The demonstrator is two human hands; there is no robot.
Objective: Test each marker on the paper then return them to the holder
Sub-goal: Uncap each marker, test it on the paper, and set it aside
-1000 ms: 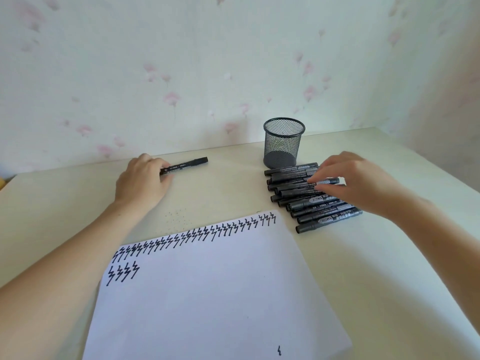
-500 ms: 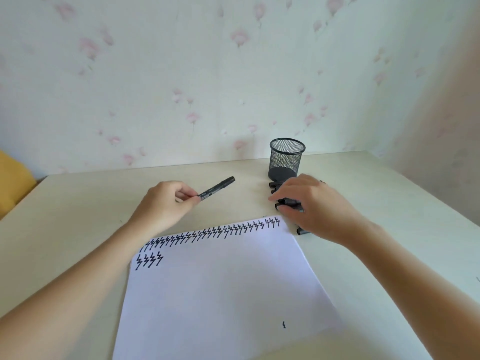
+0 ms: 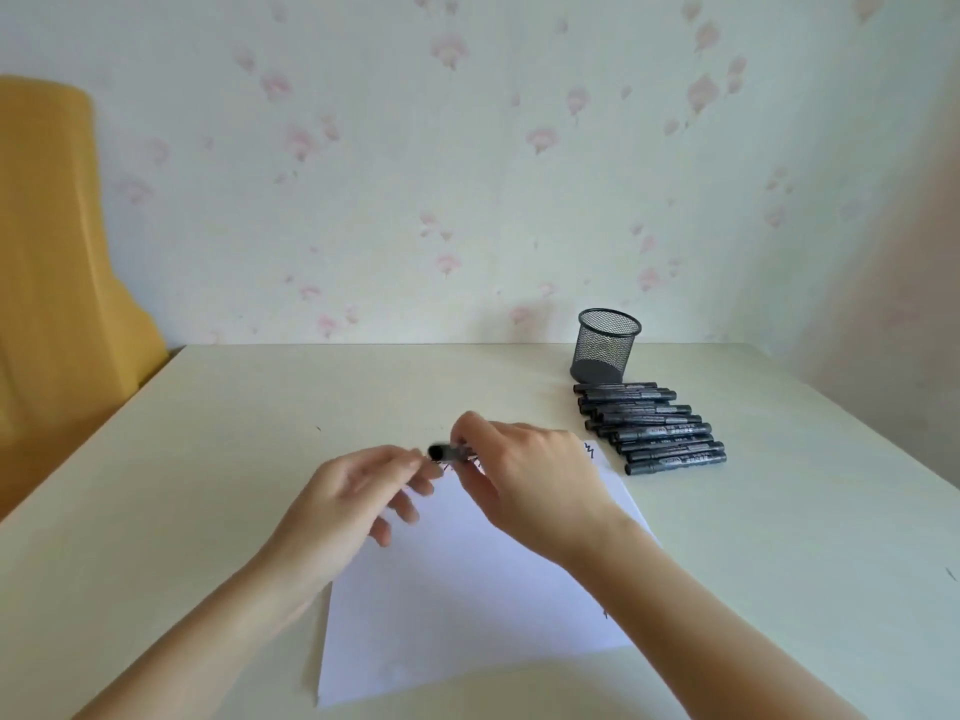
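Right hand (image 3: 524, 480) gripping black marker (image 3: 448, 452), left fingertips (image 3: 415, 462) pinching its cap; risking a slip, inking skin.

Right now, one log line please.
black marker: gripped by right hand, left hand at its end | black mesh holder: upright

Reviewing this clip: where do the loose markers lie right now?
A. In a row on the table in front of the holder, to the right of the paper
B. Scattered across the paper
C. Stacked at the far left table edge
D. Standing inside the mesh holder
A: the row of markers lies flat on the table just in front of the mesh holder, right of the paper.
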